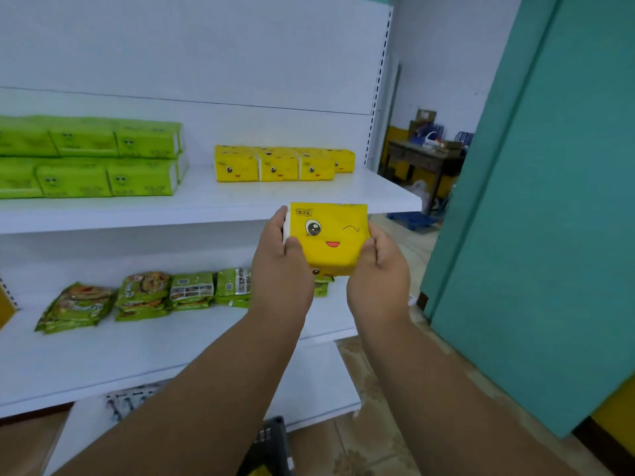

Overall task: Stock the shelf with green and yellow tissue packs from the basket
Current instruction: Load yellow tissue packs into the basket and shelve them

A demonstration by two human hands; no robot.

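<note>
A person stands before a white shop shelf, both bare arms stretched forward. The left hand (pixel 280 266) and the right hand (pixel 379 269) grip a yellow tissue pack (pixel 328 238) between them, one at each short end. Each thumb lies curled over the front face of the pack, and the left fingers wrap round its far side. The pack is printed with a winking cartoon face and a small label in its upper left corner. It is held upright, level with the front edge of the upper shelf board (pixel 220 204), just in front of it.

Beyond the hands, on that board, a row of yellow packs (pixel 278 164) stands side by side, faces forward, with another partly hidden behind the rightmost one. To the left of the hands and further back, green tissue packs (pixel 92 156) lie stacked two high in a neat row.

Below the hands, on the lower shelf board (pixel 171 345), green snack packets (pixel 144 297) lie in small piles; the left wrist hides some of them.

Near the person's elbows, at the bottom of the view, the dark rim of a basket (pixel 271 438) shows between the forearms. To the right of the right hand stands a teal panel (pixel 536 201).
</note>
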